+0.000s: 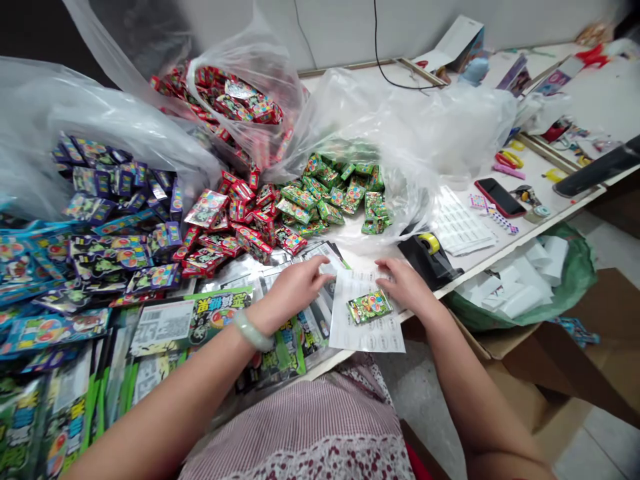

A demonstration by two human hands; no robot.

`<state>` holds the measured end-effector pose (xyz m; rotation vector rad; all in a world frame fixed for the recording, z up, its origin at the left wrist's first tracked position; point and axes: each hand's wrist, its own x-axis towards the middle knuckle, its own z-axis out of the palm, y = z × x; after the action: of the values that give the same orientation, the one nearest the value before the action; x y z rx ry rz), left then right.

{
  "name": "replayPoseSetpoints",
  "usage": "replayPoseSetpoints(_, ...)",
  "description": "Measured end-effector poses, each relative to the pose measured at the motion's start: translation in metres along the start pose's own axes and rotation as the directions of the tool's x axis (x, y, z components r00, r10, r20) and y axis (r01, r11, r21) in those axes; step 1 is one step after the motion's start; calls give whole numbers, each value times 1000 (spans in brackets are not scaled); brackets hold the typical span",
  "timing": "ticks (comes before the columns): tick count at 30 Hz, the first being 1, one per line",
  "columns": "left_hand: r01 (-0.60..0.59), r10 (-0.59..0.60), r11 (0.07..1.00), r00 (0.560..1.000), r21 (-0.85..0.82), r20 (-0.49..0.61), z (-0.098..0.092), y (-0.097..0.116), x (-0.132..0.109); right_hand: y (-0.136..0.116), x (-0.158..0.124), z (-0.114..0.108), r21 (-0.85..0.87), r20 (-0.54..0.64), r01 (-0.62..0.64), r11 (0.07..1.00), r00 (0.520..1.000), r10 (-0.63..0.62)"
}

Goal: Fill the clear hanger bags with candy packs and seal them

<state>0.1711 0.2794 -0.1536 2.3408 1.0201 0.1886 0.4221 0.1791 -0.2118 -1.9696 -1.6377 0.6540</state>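
A white sheet of oval stickers (345, 327) lies at the table's front edge, its lower part hanging over. On it rests a small flat green candy box (370, 307) with colourful print. My left hand (299, 290) hovers at the sheet's left side, thumb and index finger apart with nothing visible between them. My right hand (403, 285) is at the sheet's right side, its thumb close to the box's upper right corner and its fingers slightly spread. Whether the right thumb touches the box is hard to make out.
Piles of green boxes (325, 190), red boxes (250, 220) and purple boxes (110, 180) spill from clear plastic bags. Printed pouches (165, 327) cover the left side. A black tape dispenser (425, 260), more sticker sheets (463, 223) and a phone (500, 197) lie right.
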Motion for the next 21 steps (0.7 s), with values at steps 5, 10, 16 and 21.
replayPoseSetpoints(5,-20,-56,949,971,-313,-231,-29,-29,-46,-31,17,-30,18,-172,146,989,975,-141)
replayPoseSetpoints(10,-12,-120,935,931,-355,-346,-37,-36,-76,-69,87,-55,-514,-90,97,852,982,-166)
replayPoseSetpoints(16,-55,-55,964,915,-259,-399,-40,-48,-112,-73,145,-56,-708,-103,-124,696,992,72)
replayPoseSetpoints(21,-16,-150,957,829,-291,-539,-49,-72,-149,-74,151,-53,-753,-75,-183,632,978,194)
